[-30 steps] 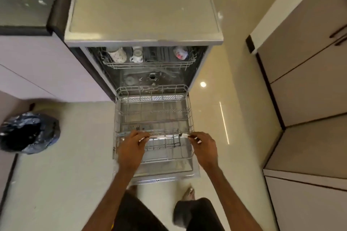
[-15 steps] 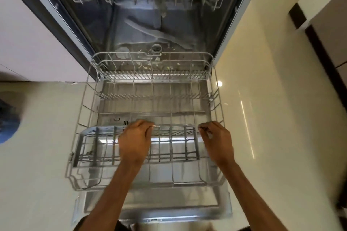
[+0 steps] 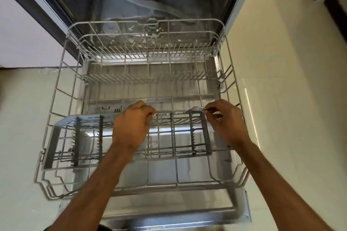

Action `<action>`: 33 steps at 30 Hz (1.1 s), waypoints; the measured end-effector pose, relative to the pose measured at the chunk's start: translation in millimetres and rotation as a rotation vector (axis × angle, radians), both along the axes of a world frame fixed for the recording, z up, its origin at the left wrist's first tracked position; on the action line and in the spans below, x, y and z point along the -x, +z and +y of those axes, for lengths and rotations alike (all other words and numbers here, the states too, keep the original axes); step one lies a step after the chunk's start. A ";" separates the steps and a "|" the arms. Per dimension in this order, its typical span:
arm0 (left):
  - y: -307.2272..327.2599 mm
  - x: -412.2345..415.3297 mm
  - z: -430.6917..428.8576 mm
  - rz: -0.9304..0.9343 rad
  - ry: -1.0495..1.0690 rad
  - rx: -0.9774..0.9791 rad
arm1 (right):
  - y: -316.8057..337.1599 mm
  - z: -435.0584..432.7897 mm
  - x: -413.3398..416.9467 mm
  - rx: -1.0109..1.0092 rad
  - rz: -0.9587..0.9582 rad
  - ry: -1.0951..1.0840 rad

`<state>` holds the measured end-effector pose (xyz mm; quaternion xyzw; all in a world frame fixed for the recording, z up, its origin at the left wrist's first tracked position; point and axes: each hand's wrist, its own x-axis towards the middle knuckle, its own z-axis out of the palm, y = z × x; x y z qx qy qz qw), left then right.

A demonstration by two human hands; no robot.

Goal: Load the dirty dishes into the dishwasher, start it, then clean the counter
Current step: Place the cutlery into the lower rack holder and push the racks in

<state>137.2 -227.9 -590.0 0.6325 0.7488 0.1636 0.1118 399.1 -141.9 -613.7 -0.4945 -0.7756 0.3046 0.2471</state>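
Observation:
The dishwasher stands open, its door [image 3: 169, 210] folded flat and the grey wire lower rack [image 3: 62, 73] pulled out over it. A grey cutlery basket [image 3: 50, 144] lies across the rack's near half. A metal fork [image 3: 180, 111] runs sideways along the basket's far edge, tines to the right. My left hand [image 3: 131, 127] pinches the handle end. My right hand [image 3: 225, 122] pinches the tine end. No dishes sit in the rack.
Food scraps lie on the tub floor around the filter [image 3: 152, 26], under the spray arm [image 3: 150, 5]. A pale cabinet side [image 3: 24, 33] flanks the dishwasher on the left. Glossy cream floor tiles [image 3: 285, 99] spread to the right, with a dark cabinet plinth [image 3: 334, 5] at the far right.
The view has dropped much closer to the lower rack; the upper rack with cups has left the frame. Both hands stay at the basket's far edge with the fork.

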 end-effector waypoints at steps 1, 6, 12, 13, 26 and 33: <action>-0.2 1.1 0.6 0.003 0.000 0.009 | -1.0 -0.6 0.9 -0.004 -0.009 0.013; -3.3 0.5 -0.9 0.052 -0.013 -0.005 | -4.1 1.2 1.4 -0.039 -0.073 0.059; -2.7 1.2 -3.5 0.091 -0.039 -0.020 | -3.2 0.1 -1.7 -0.092 -0.208 0.132; -2.7 1.1 -3.9 0.096 -0.043 -0.021 | -3.0 -0.7 -1.2 -0.102 -0.216 0.136; -3.1 1.6 -4.2 0.132 -0.053 0.008 | 7.9 -5.2 -1.0 -0.206 -0.124 0.099; -4.2 0.5 -3.3 0.129 -0.052 0.023 | 4.2 -4.2 -1.2 -0.199 -0.094 0.111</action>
